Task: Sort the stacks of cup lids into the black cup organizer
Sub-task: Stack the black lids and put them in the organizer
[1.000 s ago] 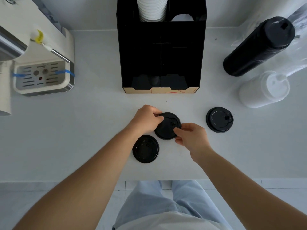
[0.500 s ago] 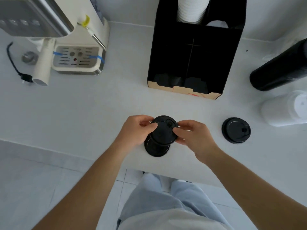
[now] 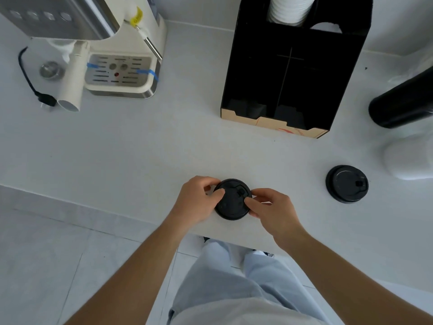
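Gathering black lids point(image 3: 232, 200) into one stack near the counter point(image 3: 164, 148) edge, left hand point(image 3: 199, 202) and right hand point(image 3: 274, 212) fingers clamped on its rim; next likely lifting toward the black organizer point(image 3: 293, 73).

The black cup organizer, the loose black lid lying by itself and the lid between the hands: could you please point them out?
black cup organizer point(image 3: 255, 73), head view, left outer wall.
loose black lid point(image 3: 347, 184), head view, top face.
held lid point(image 3: 233, 202), head view, centre of top.
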`<state>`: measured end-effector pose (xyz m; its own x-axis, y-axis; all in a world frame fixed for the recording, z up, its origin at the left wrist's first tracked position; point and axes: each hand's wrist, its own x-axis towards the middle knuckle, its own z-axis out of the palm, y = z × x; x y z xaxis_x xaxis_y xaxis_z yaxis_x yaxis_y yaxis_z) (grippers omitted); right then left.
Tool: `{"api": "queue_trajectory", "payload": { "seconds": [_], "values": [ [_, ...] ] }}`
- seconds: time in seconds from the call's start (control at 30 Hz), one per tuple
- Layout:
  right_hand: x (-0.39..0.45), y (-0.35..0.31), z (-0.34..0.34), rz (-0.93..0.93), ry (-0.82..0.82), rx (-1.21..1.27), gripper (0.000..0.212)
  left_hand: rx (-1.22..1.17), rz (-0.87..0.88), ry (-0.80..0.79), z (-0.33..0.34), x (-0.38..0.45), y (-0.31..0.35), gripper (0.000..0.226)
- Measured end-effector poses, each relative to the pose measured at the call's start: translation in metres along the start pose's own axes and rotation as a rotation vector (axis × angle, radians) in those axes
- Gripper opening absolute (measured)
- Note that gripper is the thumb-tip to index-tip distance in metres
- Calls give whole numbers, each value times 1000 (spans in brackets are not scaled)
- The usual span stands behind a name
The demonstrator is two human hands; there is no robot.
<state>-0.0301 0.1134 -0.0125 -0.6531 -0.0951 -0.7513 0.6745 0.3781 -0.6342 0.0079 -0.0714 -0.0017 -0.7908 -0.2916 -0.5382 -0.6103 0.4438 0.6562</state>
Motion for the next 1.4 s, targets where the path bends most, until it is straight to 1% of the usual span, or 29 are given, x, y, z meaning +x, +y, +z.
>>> {"api": "queue_trajectory", "payload": {
  "seconds": [0.17,0.37,0.47,0.53,0.67,0.73,0.8,0.93,1.03,1.13,1.33,1.4],
  "values": [
    [3,0,6,1,38,-18,20,57,16,-26,-2,6,0,21],
    [3,1,5,0,44,-149,8,117,17,-52,3,7,0,20],
    [3,0,5,-26,50,-240,6,135,5,-39,5,6,0,19],
    [3,-1,7,-27,51,-256,8,130,-8,-47,5,6,1,18],
    [2,-3,6,13,45,-193,5,87,-51,-69,4,7,5,16],
    [0,-4,4,30,43,-165,8,75,-57,-69,3,6,7,10],
    [-1,-6,-2,36,46,-133,10,67,-44,-60,4,5,14,7],
    [-3,-13,-19,29,53,-57,7,39,-12,-34,8,5,30,10],
    [-3,-18,-39,16,70,30,12,-33,4,-49,15,7,46,5],
    [-2,-20,-65,-9,106,125,16,-99,19,-67,29,10,65,10],
    [-1,-17,-117,-60,195,216,31,-173,40,-115,66,16,101,6],
    [0,-11,-136,-55,223,237,27,-162,54,-120,82,18,113,10]
  ]
}}
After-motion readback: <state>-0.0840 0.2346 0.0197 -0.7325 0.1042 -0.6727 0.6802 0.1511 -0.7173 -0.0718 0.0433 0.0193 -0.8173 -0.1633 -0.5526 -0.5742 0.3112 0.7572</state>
